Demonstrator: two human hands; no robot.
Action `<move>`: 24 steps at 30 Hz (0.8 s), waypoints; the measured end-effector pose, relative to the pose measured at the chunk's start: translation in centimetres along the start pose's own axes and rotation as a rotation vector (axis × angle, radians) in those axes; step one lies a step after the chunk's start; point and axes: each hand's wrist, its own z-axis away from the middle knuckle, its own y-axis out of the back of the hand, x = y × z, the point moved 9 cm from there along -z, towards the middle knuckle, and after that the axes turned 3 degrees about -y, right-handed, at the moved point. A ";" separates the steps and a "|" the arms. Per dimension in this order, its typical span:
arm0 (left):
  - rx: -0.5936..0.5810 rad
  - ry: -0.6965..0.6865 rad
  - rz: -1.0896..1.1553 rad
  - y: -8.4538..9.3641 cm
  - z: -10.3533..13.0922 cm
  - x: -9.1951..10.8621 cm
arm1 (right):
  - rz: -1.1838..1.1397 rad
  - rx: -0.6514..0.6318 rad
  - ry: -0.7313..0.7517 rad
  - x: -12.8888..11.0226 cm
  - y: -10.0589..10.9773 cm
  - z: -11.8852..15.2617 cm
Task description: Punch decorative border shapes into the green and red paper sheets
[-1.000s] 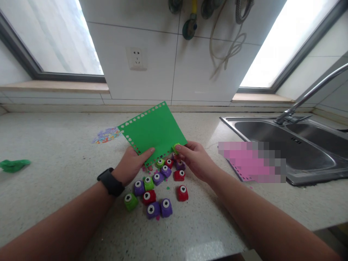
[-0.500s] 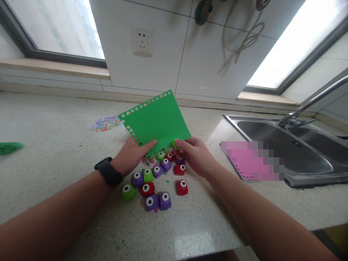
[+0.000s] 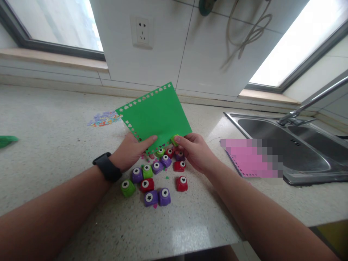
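Pinched between the thumb and fingers of the left hand (image 3: 134, 148), a rectangular green paper sheet (image 3: 156, 112) with punched edges is held at seven o'clock; the right hand (image 3: 197, 150) grips a small lime-green plastic punch (image 3: 174, 140) at its five o'clock. Red, purple and green plastic punches (image 3: 147, 185) crowd the speckled stone counter (image 3: 67, 152) at six. Loose multicoloured paper bits (image 3: 104, 119) lie at nine, a partly pixelated pink sheet (image 3: 241, 159) at four, a stainless-steel sink (image 3: 307, 159) at three.

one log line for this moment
left hand: holds green sheet | right hand: holds lime punch at sheet's edge | other punches: on counter | pink sheet: right of hands
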 end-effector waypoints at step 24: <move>-0.008 -0.035 -0.025 0.0 -0.2 0.1 | 0.002 0.012 0.001 -0.3 -0.2 0.0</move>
